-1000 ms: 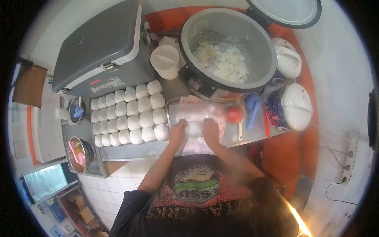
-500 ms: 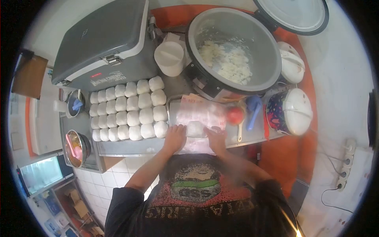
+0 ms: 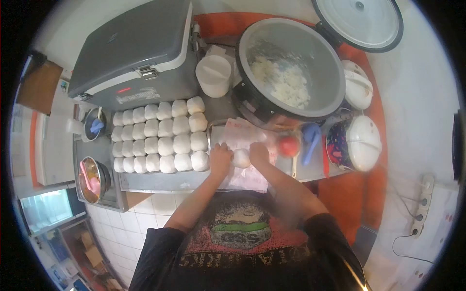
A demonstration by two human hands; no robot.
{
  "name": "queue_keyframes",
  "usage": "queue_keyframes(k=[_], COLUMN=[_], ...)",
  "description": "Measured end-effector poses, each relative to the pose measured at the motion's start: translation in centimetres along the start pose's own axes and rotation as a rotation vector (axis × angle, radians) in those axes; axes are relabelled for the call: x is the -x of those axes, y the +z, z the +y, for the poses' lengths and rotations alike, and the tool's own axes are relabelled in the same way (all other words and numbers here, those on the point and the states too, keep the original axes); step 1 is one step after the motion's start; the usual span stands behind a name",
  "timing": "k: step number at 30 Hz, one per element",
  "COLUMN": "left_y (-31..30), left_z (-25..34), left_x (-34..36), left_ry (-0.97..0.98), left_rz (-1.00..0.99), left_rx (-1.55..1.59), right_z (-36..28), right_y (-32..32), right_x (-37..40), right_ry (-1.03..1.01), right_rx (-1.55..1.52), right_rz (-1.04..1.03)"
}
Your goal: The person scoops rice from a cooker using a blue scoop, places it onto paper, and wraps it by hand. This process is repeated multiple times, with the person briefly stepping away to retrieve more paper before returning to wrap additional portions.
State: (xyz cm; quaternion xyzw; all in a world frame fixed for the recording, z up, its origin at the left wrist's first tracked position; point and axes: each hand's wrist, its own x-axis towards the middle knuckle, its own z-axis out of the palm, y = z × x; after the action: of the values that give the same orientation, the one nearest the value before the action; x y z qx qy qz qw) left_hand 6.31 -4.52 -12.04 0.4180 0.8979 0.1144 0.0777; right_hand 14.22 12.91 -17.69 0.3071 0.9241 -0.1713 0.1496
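Note:
A white rounded rice parcel (image 3: 241, 158) sits on pink-printed wrapping paper (image 3: 248, 179) at the front of the table. My left hand (image 3: 221, 157) is closed at its left side, fingers curled at the wrapper. On the opposite side my right hand (image 3: 259, 153) is closed too, its fingertips partly hidden. Left of my hands stand several wrapped rice parcels (image 3: 181, 143) in neat rows. More printed sheets lie just beyond my hands.
An open rice cooker (image 3: 242, 94) with cooked rice (image 3: 286, 82) stands behind. To the right lie a red round object (image 3: 289, 146), a blue scoop (image 3: 311, 143) and a patterned container (image 3: 353, 143). A grey cooler (image 3: 136, 53) and bowls (image 3: 92, 179) are at left.
The rice between my hands has gone from a flatter, wider shape to a compact rounded one. My right hand has curled and moved slightly up and inward; the view has shifted slightly.

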Motion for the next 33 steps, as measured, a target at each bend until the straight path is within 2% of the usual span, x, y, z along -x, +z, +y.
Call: queue_keyframes(k=[2,5,7,9,10,12,15,18,21,22,25,26,29,32,33], left_y=[0.1,0.5,1.1,1.1,1.1,1.7,0.2,-0.3,-1.1,-2.1,-7.4,-5.5,-7.3,-9.7,-9.8], left_z=[0.3,0.3,0.4,0.5,0.4,-0.4,-1.1,-1.9,-3.2,-3.7,-6.6,-8.5,-10.7,-12.1,-12.6], left_x=[1.5,3.0,3.8,4.3,4.4,4.9,5.3,6.0,7.1,7.4,8.8,9.4,12.3,14.9,15.9], left_ry=[0.049,0.135,0.203,0.155,0.131,0.094,-0.002,-0.079,-0.228,-0.3,-0.394,-0.284,-0.527,-0.668,-0.68], left_rz=[0.064,0.133,0.223,0.192,0.182,0.174,0.152,0.2,0.237,0.251,0.02,0.118,0.348,0.49,0.56], left_rx=[-0.003,0.023,0.043,0.041,0.039,0.284,0.568,0.868,1.119,1.189,1.284,1.238,1.113,1.265,1.426], right_z=[0.2,-2.0,-2.6,-3.8,-5.5,-6.8,-6.6,-9.6,-13.3,-14.2,-18.1,-19.3,-23.9,-29.8,-31.5], right_y=[0.0,-2.3,-0.1,1.4,0.1,0.1,0.2,-3.9,-6.9,-6.4,-8.3,-8.1,-5.7,-3.9,-3.4], right_x=[0.5,1.9,2.5,3.8,5.3,6.7,7.7,9.2,9.8,9.2,9.6,9.3,8.2,8.5,9.0], right_ry=[0.045,0.249,0.133,0.097,0.116,0.115,-0.002,-0.041,-0.089,-0.11,-0.091,-0.122,-0.085,0.045,0.015], right_rx=[-0.08,-0.252,-0.237,-0.224,-0.216,-0.286,-0.872,-0.928,-0.96,-1.113,-1.223,-1.312,-1.363,-1.237,-1.241], right_rz=[-0.037,-0.081,0.044,0.161,0.216,0.332,0.315,0.338,0.256,0.153,-0.022,-0.114,-0.274,-0.333,-0.387])
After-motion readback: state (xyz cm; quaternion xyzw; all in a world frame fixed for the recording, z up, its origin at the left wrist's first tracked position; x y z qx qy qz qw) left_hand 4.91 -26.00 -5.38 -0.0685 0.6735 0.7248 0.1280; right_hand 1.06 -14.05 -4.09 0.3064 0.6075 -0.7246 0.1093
